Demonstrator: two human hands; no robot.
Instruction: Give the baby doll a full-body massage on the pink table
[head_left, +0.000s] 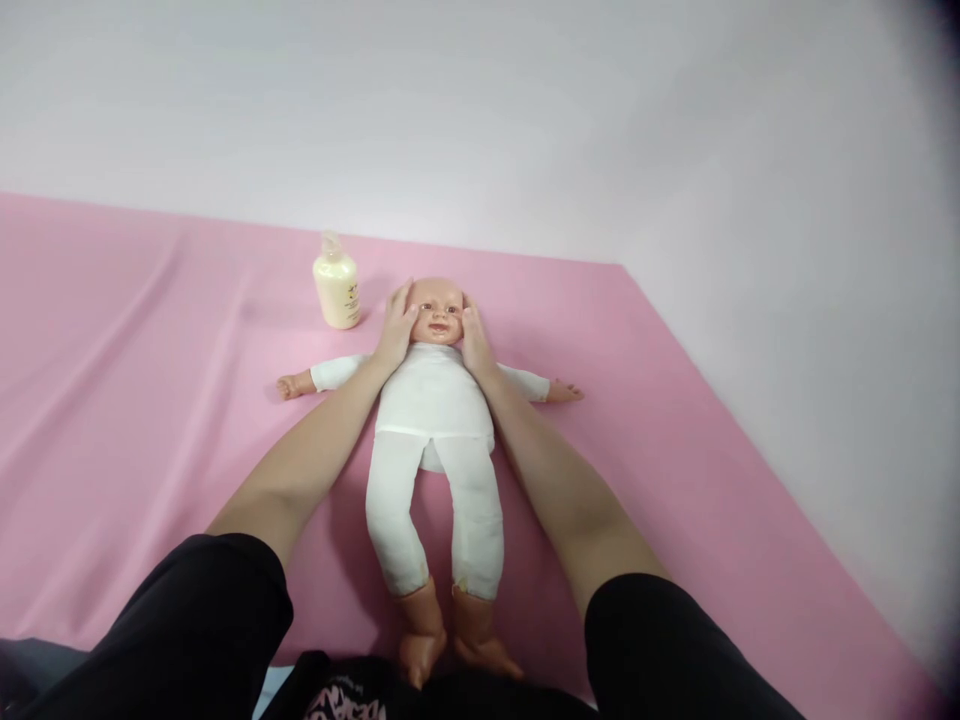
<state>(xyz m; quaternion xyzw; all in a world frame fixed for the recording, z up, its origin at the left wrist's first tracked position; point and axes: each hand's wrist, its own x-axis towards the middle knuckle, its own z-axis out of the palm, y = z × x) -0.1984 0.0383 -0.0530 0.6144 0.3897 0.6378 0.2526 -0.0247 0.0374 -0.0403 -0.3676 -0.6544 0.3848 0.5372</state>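
Head view: baby doll (433, 400) lies face up on pink sheet (150, 380), centre of frame, arms spread, feet toward viewer, dressed in white suit. Left hand (395, 330) flat against one side of doll head, fingers together, extended. Right hand (472, 335) pressed on opposite side, fingers together. Cream lotion bottle (337, 285) upright just beside head, near left hand, not touching. Black sleeves (202, 620) at bottom edge.

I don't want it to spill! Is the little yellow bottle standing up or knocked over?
Standing up. The pale yellow plastic bottle sits upright on the pink cloth, clear cap on top, beside the doll's head.
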